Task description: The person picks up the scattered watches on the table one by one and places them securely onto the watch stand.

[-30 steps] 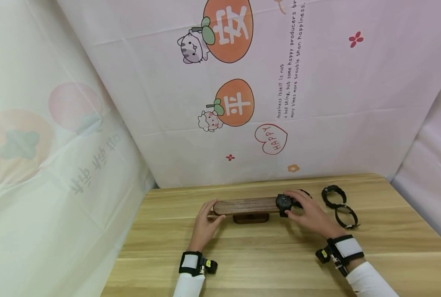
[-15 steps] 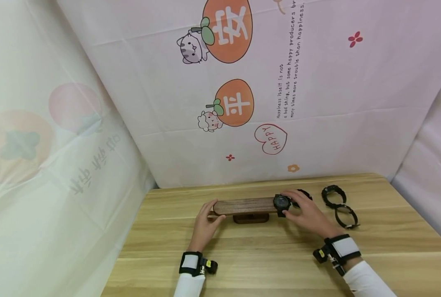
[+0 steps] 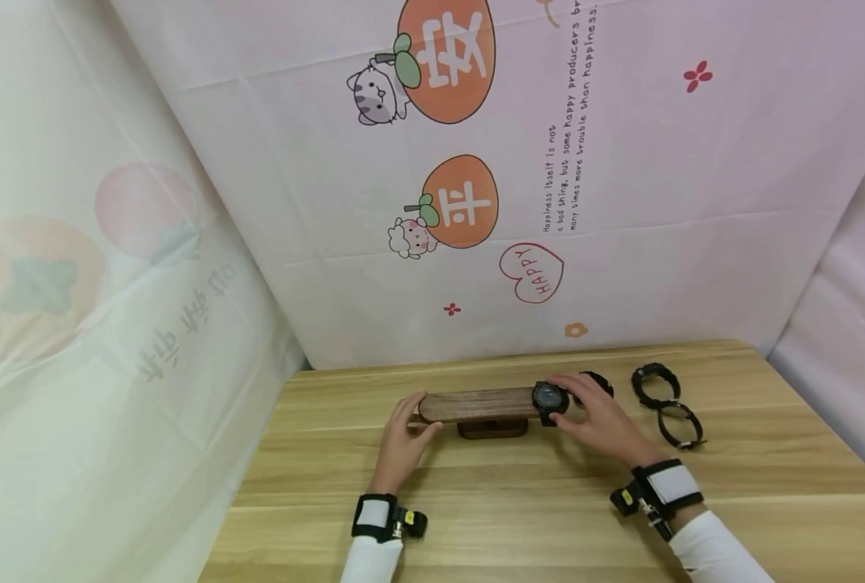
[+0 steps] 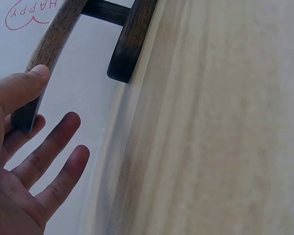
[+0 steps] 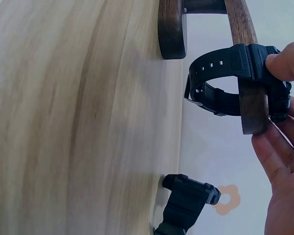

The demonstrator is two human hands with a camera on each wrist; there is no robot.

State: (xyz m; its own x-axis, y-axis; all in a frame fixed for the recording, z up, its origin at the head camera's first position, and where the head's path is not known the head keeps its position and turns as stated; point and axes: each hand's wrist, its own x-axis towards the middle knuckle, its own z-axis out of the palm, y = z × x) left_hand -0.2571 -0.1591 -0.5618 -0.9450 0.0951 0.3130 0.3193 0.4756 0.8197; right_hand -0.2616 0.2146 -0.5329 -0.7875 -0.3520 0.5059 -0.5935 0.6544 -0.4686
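A dark wooden watch stand [image 3: 483, 403] has a long bar on a short foot. My left hand [image 3: 401, 441] pinches the bar's left end; in the left wrist view the thumb [image 4: 32, 85] lies along the bar, with other fingers spread below. A black wristwatch [image 3: 549, 397] is looped around the bar near its right end, its strap buckled and hanging beneath. My right hand [image 3: 600, 417] grips the watch by its case, as the right wrist view shows, with the thumb [image 5: 286, 61] on one side and fingers on the other. The bar's end sticks out through the strap [image 5: 220, 63].
Behind my right hand lies another black watch [image 3: 597, 387]. Two more black watches, one upper [image 3: 654, 383] and one lower [image 3: 680, 427], rest on the wooden table [image 3: 520, 518] at the right. A printed white cloth [image 3: 374, 324] hangs at the table's back edge.
My right hand has moved slightly left, sliding the watch farther along the bar from its right end. My left hand has stayed on the bar's left end.
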